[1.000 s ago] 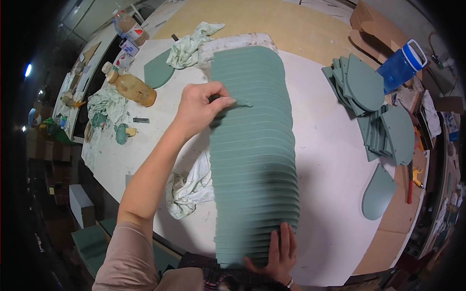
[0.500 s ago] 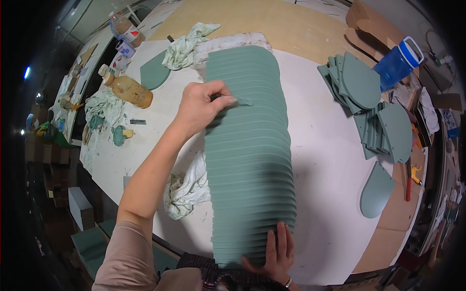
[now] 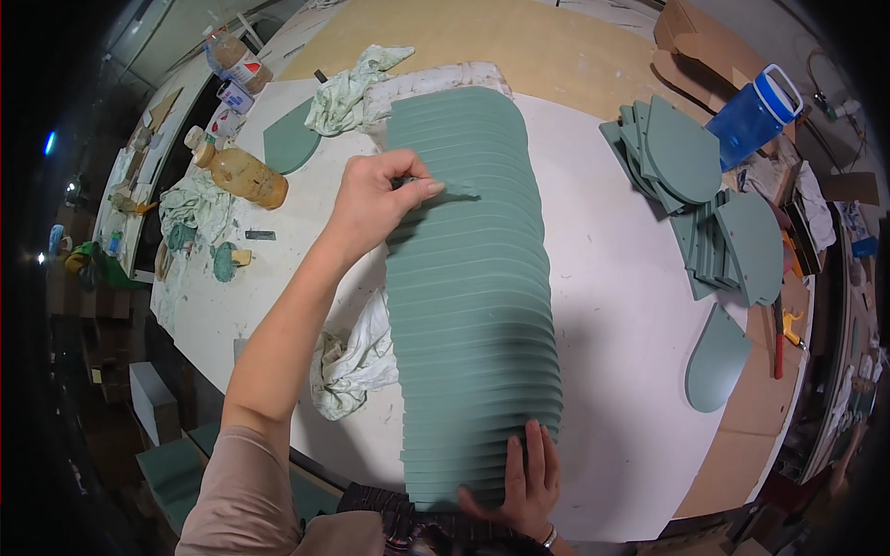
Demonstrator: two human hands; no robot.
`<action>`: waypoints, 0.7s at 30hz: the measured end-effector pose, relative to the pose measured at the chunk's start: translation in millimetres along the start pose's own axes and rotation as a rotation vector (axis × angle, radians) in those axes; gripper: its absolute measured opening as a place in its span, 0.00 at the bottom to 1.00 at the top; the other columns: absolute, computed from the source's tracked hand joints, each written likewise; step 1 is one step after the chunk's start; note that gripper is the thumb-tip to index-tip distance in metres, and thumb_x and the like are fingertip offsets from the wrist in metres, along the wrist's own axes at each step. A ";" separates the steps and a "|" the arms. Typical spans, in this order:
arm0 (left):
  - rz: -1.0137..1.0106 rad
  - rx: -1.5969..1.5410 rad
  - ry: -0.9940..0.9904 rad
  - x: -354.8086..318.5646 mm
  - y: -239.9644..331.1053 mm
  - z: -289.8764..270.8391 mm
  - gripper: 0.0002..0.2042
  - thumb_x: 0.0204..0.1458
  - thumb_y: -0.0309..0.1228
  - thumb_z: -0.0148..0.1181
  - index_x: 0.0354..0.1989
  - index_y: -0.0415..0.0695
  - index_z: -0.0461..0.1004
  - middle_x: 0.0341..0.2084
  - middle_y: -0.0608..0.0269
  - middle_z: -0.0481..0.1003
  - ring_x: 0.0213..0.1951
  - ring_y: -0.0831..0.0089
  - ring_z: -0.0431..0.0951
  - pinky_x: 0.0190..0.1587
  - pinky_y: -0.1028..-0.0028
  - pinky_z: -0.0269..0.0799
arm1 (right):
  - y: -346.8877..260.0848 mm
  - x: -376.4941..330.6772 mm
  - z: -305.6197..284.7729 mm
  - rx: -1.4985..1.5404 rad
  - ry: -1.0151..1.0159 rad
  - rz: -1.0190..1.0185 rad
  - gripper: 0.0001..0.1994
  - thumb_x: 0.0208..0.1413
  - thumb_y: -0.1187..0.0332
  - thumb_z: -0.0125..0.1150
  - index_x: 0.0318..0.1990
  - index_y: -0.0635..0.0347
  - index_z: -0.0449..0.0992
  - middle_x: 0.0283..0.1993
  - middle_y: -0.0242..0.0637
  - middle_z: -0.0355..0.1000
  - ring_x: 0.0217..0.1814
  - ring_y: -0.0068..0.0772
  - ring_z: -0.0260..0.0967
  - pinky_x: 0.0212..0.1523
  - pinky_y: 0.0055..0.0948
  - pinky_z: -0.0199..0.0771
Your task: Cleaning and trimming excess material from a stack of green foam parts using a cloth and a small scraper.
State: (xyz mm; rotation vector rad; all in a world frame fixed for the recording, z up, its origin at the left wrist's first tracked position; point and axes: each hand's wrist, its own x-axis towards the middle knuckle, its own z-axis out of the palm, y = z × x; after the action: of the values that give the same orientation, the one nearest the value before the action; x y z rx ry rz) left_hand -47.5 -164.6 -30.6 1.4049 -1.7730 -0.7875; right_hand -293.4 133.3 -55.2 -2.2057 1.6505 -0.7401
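A long row of overlapping green rounded panels (image 3: 468, 278) runs away from me, fanned so that each edge shows as a ridge. Over its far left part, my left hand (image 3: 385, 195) is closed in a pinch on a thin, pointed green piece (image 3: 459, 194), whose tip lies against or just above a panel. I cannot make out what kind of piece it is. My right hand (image 3: 526, 482) rests on the near right end of the row with its fingers spread, holding nothing. Just left of the row lies a crumpled white cloth (image 3: 357, 361) with green smears.
More green panels (image 3: 681, 153) are piled at the right beside a blue jug (image 3: 756, 116). One loose panel (image 3: 717, 357) lies nearer me. A bottle of brownish liquid (image 3: 243, 174), a stained rag (image 3: 348, 93) and a small dark strip (image 3: 260, 234) sit to the left.
The whole view has shifted slightly. My left hand keeps its pinch on the thin piece at nearly the same spot, and my right hand stays on the near end.
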 end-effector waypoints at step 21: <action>-0.156 -0.203 0.133 -30.3 -9.5 -22.3 0.05 0.53 0.26 0.66 0.28 0.39 0.77 0.20 0.70 0.75 0.23 0.85 0.70 0.26 0.82 0.62 | 2.2 -5.8 4.4 0.015 0.009 0.000 0.43 0.46 0.42 0.66 0.63 0.66 0.67 0.66 0.61 0.63 0.65 0.64 0.64 0.60 0.53 0.70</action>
State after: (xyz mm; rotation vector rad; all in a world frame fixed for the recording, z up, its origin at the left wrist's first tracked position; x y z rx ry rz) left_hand -19.6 -137.6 -31.3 1.4355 -1.4528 -0.9074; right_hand -294.0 137.8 -61.3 -2.1955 1.6436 -0.7604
